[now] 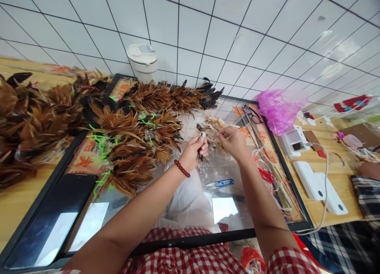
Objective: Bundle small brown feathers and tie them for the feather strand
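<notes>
A person in a red-checked top bent over a glass-topped table [192,240], both hands raised just above the pane. The left hand [192,152], a bead bracelet [181,168] at its wrist, was closed around a small feather bundle [203,136]. The bundle's long axis ran from 12 to 6 o'clock, with the pale stem end up and dark tips hanging below the fist.

The right hand [233,141] sat just beside it at 3 o'clock. Its thumb and forefinger were pressed together in a pinch aimed at the bundle's top; what they pinched was too small to tell. So the bundle lay in the left hand and at 9 o'clock from the right fingertips, the 2 hands close but apart.

Loose pale feathers [214,123] lay on the glass at 12 o'clock from the hands, and blue-handled snips [221,183] at 6 o'clock, untouched. Long brown feather strands [130,147] tied with green cord spread at 9 o'clock, red cords [266,175] at 4 o'clock. A white cup [144,61] stood against the tiled wall at 11 o'clock.
</notes>
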A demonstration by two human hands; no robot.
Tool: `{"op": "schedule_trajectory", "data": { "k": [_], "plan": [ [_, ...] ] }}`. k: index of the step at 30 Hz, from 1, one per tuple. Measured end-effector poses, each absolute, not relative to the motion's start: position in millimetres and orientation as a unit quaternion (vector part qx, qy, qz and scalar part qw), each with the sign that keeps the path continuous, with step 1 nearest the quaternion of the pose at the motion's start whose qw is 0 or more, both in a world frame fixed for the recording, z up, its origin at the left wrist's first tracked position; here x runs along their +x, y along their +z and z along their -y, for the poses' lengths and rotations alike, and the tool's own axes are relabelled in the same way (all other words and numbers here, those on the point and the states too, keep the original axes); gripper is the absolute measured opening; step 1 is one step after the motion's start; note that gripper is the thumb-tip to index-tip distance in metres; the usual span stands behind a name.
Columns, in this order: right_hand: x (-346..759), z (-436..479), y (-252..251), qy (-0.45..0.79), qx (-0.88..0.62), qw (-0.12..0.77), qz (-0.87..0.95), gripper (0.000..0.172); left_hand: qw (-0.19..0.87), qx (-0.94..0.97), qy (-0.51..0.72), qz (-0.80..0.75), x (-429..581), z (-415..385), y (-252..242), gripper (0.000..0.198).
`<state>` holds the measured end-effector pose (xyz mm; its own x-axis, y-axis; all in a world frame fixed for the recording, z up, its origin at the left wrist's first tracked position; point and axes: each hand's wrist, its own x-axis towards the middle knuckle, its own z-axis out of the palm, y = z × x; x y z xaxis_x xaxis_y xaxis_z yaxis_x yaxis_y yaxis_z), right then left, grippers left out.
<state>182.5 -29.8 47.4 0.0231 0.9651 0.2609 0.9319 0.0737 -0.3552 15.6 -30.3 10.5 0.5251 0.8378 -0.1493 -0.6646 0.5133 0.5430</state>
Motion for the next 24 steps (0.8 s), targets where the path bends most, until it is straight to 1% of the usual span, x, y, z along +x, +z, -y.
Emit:
{"op": "schedule_trajectory", "data": {
  "k": [2, 4, 7, 10, 12, 14, 17, 19, 21, 22, 24],
  "plan": [
    [180, 35, 60, 0.069, -0.66, 0.26, 0.702, 0.02, 0.836, 0.216, 0.457, -0.215, 17, 30, 11, 0.023],
    [173, 41, 69, 0.103, -0.634, 0.27, 0.717, 0.02, 0.824, 0.205, 0.472, -0.236, 17, 30, 11, 0.022],
    [157, 47, 74, 0.133, -0.607, 0.259, 0.74, 0.02, 0.825, 0.165, 0.482, -0.245, 17, 27, 11, 0.018],
    [149, 51, 73, 0.145, -0.602, 0.235, 0.749, 0.018, 0.841, 0.136, 0.477, -0.215, 14, 25, 10, 0.015],
    [151, 50, 72, 0.179, -0.593, 0.232, 0.75, 0.017, 0.85, 0.125, 0.475, -0.188, 13, 24, 10, 0.014],
    [157, 48, 69, 0.217, -0.597, 0.259, 0.727, 0.02, 0.856, 0.12, 0.472, -0.172, 11, 24, 10, 0.014],
    [166, 40, 60, 0.266, -0.616, 0.345, 0.657, 0.026, 0.858, 0.137, 0.461, -0.182, 12, 27, 12, 0.014],
    [167, 35, 53, 0.348, -0.582, 0.395, 0.62, 0.03, 0.855, 0.153, 0.454, -0.198, 13, 29, 13, 0.014],
    [165, 33, 49, 0.441, -0.525, 0.423, 0.592, 0.029, 0.855, 0.165, 0.446, -0.207, 15, 31, 15, 0.015],
    [164, 34, 49, 0.467, -0.506, 0.43, 0.584, 0.028, 0.856, 0.169, 0.442, -0.208, 15, 32, 15, 0.016],
    [162, 36, 53, 0.469, -0.494, 0.434, 0.589, 0.026, 0.858, 0.173, 0.435, -0.211, 16, 32, 15, 0.017]
  ]
}}
